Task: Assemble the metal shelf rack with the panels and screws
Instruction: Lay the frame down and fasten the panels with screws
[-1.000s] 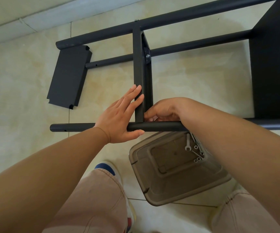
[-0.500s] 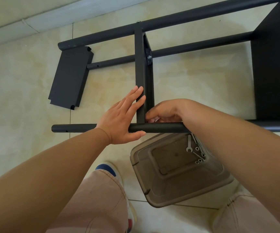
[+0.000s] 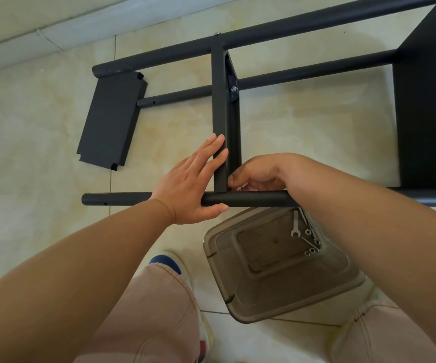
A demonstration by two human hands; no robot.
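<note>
Left hand [image 3: 189, 187] is lying flat, fingers straight and pressed together against the outer face of the middle shelf panel [image 3: 221, 121], thumb hooking under the near post tube [image 3: 248, 199]; judging it is bracing panel against tube so the holes stay lined up. Right hand [image 3: 257, 174] is curling its fingers in at the inner corner just beside that brace, likely pinching a screw or nut; the part itself is hidden, cannot tell which. Rack frame is lying on its side on the tile floor [image 3: 303, 132]. Far end of this panel is already showing a fitted bolt [image 3: 234, 88]. A loose panel [image 3: 112, 121] is lying well left of the grip, unmounted. Just below the right wrist, a brown plastic bin [image 3: 277, 292] is holding a wrench [image 3: 295, 226] and spare screws [image 3: 311, 241], placed within easy reach
</note>
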